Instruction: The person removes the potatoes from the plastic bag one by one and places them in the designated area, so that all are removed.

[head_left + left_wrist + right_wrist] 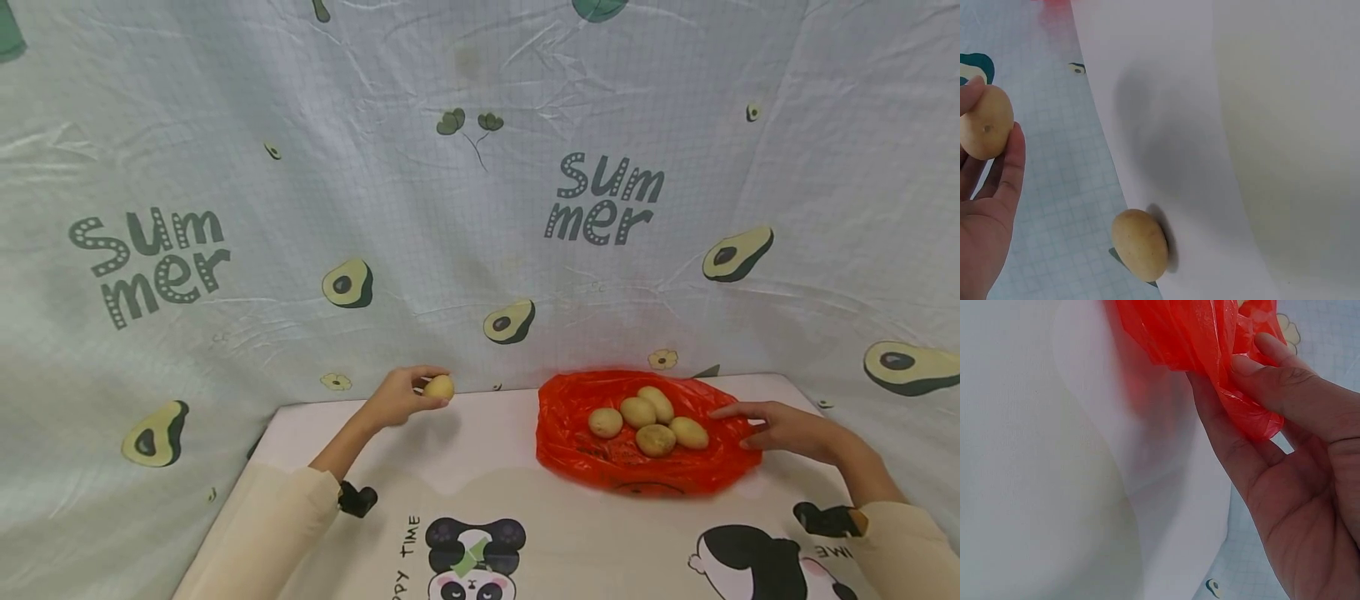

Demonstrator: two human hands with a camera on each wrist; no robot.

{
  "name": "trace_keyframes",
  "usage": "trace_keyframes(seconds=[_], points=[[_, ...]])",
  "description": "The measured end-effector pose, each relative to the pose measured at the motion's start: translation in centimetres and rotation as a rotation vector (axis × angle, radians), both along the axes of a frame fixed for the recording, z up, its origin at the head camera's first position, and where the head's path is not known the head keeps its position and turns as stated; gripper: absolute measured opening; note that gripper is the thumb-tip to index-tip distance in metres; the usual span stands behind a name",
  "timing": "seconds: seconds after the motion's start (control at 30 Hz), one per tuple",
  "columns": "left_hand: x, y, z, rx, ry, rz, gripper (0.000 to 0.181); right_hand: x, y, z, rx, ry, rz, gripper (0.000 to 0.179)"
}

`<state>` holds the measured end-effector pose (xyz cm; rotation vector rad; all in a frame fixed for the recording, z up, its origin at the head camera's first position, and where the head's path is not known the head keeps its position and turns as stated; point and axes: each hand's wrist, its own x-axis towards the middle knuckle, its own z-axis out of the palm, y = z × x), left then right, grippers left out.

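the left hand is holding 1 potato, its thumb and fingers curling round the sides; that potato is hanging raised near the far edge of the surface, well apart from the red bag; in the left wrist view a loose potato is lying at the surface's edge, apart from the hand; the right hand is partly closing, pinching a gathered edge of the bag between thumb and fingers; the bag is lying spread on the surface with its mouth gaping, and 5 potatoes are sitting inside in a close group; the step in hand seems to be shifting single potatoes between surface and bag, probably into it, though the direction is not showing for certain; if it is filling, the next move is calling for carrying the held potato rightward over the mouth and releasing it low, the right hand steadying the rim
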<state>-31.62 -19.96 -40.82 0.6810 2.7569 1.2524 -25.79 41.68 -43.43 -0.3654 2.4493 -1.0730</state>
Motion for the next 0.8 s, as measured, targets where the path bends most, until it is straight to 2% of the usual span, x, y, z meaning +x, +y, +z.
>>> trace_keyframes(seconds=[0.3, 0.6, 0.8], points=[[-0.4, -0.6, 0.5, -0.028, 0.005, -0.020, 0.047, -0.1, 0.0, -0.2, -0.005, 0.018, 0.024, 0.053], [-1.0, -0.9, 0.3, -0.055, 0.002, -0.039, 0.046, -0.1, -0.2, 0.0, 0.005, 0.011, 0.011, 0.053], [-1.8, -0.8, 0.2, -0.132, 0.002, -0.079, 0.045, -0.2, -0.2, 0.1, 0.018, 0.003, -0.001, 0.053]])
